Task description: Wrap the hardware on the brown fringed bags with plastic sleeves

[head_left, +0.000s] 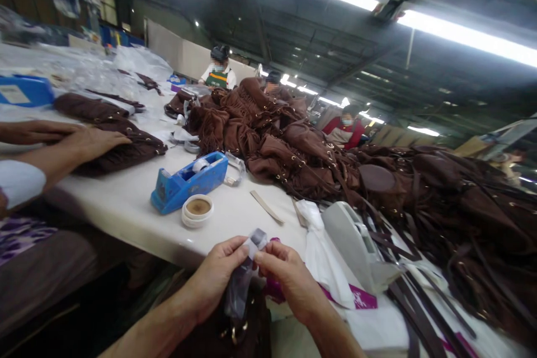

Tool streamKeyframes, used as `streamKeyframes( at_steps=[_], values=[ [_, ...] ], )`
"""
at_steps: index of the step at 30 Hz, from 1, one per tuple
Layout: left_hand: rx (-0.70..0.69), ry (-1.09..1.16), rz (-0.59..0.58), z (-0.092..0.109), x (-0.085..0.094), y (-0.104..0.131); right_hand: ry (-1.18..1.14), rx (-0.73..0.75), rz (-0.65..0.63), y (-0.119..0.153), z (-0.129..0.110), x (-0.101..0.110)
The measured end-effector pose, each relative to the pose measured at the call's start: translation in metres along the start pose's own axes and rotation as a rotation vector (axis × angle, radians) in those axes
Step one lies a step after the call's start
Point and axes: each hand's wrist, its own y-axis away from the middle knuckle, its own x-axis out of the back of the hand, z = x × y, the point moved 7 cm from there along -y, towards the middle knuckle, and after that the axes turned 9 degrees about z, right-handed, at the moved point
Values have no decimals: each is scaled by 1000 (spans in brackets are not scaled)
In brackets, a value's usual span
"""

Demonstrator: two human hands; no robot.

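Note:
In front of me at the table edge, my left hand point(220, 268) pinches a thin, translucent plastic wrap point(240, 291). My right hand point(289, 274) pinches the upper end of the same wrap, close beside the left fingers. Below the hands, a dark brown bag point(251, 324) with gold-coloured metal fittings point(235, 333) lies in shadow, mostly hidden by my arms. The wrap hangs down to these fittings; what it covers cannot be made out. Something purple point(274, 288) shows behind my right fingers.
A blue tape dispenser point(188, 182) and a small round tub point(197, 211) stand ahead. A grey tape dispenser point(352, 246) and white tissue point(321, 246) lie right. Brown bags point(285, 134) are heaped behind. At left, a co-worker's hands point(84, 142) press a brown bag point(126, 151).

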Motion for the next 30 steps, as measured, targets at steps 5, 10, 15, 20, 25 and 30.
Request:
streamKeyframes(
  at_steps=[5, 10, 15, 20, 25, 30],
  values=[
    [50, 1, -39, 5, 4, -1, -123, 18, -100, 1, -2, -4],
    [-15, -155, -62, 7, 5, -2, -137, -3, -59, -4, 4, -3],
    [-114, -344, -105, 4, 4, -6, -132, 2, 36, -8, 17, 0],
    [-254, -485, -116, 7, 1, -4, -94, 13, 158, -6, 25, 5],
    [-306, -591, -123, 10, -5, 3, -78, 9, 202, -3, 24, 6],
    [-312, -649, -130, 11, -8, 7, -111, -55, 158, 7, 22, 4]
  ],
)
